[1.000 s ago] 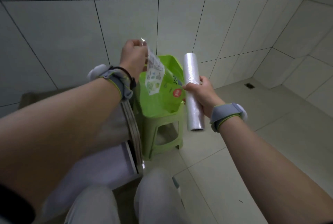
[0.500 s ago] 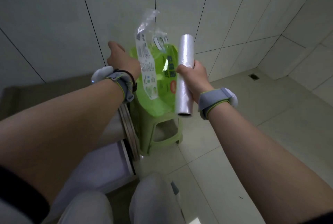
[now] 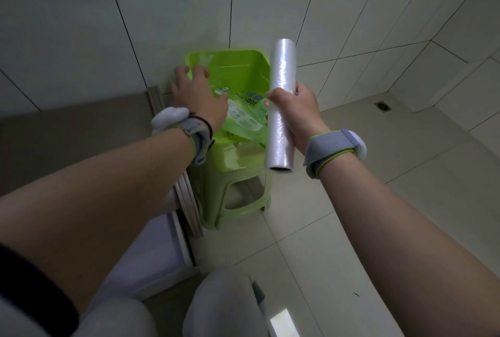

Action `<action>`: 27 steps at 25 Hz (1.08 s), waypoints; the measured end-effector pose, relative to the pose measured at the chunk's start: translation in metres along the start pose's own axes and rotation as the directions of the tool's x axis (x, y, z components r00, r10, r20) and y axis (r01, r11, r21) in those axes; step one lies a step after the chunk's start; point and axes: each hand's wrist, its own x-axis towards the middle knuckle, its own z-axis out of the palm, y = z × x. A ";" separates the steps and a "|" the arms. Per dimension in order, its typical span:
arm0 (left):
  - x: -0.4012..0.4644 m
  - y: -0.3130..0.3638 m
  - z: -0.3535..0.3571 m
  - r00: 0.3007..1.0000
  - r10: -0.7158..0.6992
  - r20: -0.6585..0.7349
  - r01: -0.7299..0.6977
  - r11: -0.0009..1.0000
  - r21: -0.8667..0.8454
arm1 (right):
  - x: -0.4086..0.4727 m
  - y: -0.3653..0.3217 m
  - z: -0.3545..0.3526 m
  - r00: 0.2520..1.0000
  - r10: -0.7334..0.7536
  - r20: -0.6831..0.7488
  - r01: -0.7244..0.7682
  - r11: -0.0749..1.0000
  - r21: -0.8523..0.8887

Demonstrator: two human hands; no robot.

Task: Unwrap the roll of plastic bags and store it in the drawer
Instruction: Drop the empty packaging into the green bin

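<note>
The right hand point(image 3: 299, 113) is closed around the translucent white roll of plastic bags point(image 3: 280, 109), its long axis nearly upright, while the left hand point(image 3: 198, 93), fingers spread and empty, rests over the printed green wrapper point(image 3: 243, 117) in the green plastic basin point(image 3: 230, 65).

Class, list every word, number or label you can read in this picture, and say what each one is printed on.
"100", seen upside down: on the green wrapper lying in the green bin.
Other print on the wrapper, including a small red round mark: too small and blurred to read.
Roll of plastic bags in the right hand: no print visible.
Wrist bands, tiles, stool: no text visible.
</note>
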 end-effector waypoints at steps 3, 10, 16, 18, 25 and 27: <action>-0.015 0.007 0.012 0.895 0.356 0.270 -0.362 0.932 -0.026 | -0.003 -0.001 0.003 1.000 0.000 0.008 0.000 1.000 0.000; -0.023 0.024 0.039 0.719 0.003 0.695 -0.260 0.929 0.265 | -0.004 -0.004 -0.015 0.997 0.011 0.072 -0.010 1.000 -0.013; -0.020 0.007 0.015 0.885 0.138 0.445 -0.184 0.981 0.063 | -0.022 0.003 -0.011 0.986 0.056 0.156 -0.046 0.997 -0.065; -0.019 0.003 0.002 0.908 0.145 0.393 -0.182 0.982 0.058 | -0.031 -0.003 0.000 0.983 0.049 0.174 -0.037 0.997 -0.068; -0.040 -0.035 -0.085 0.883 0.082 0.463 -0.124 0.990 0.061 | -0.086 -0.034 0.045 0.964 -0.023 0.266 0.031 0.999 -0.028; -0.044 -0.048 -0.105 0.879 0.042 0.474 -0.028 0.999 -0.038 | -0.096 -0.037 0.060 0.964 -0.018 0.265 0.016 1.000 0.012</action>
